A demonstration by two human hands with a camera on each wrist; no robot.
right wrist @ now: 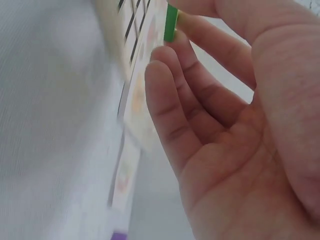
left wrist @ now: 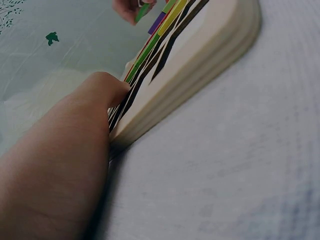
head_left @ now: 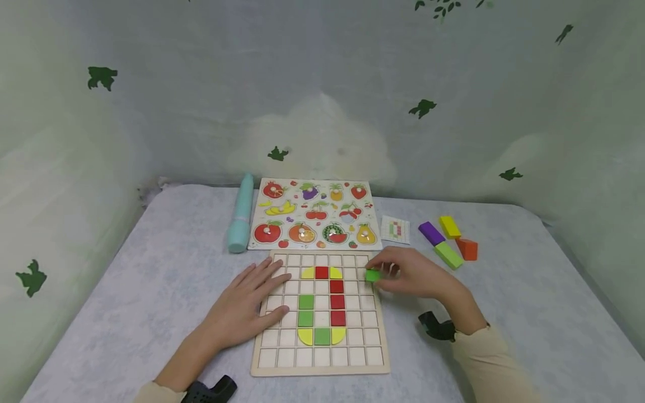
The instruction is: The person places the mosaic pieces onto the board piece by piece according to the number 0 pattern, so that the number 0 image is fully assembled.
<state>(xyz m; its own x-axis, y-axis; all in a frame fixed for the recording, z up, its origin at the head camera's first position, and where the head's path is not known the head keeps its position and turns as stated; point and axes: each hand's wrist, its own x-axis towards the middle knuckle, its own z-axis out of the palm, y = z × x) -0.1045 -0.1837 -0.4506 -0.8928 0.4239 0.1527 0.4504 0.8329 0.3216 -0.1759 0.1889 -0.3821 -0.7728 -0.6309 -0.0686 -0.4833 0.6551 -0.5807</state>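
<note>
Right hand: my right hand [head_left: 418, 277] pinches a small green wooden square tile [head_left: 373, 275] over the right edge of the pale wooden grid board [head_left: 375, 350].
Left hand: my left hand [head_left: 249, 305] lies flat, fingers straight, on the board's left side.

The right hand [right wrist: 235, 125] pinches a green tile [right wrist: 171, 23] beside the board [right wrist: 131, 30].
</note>
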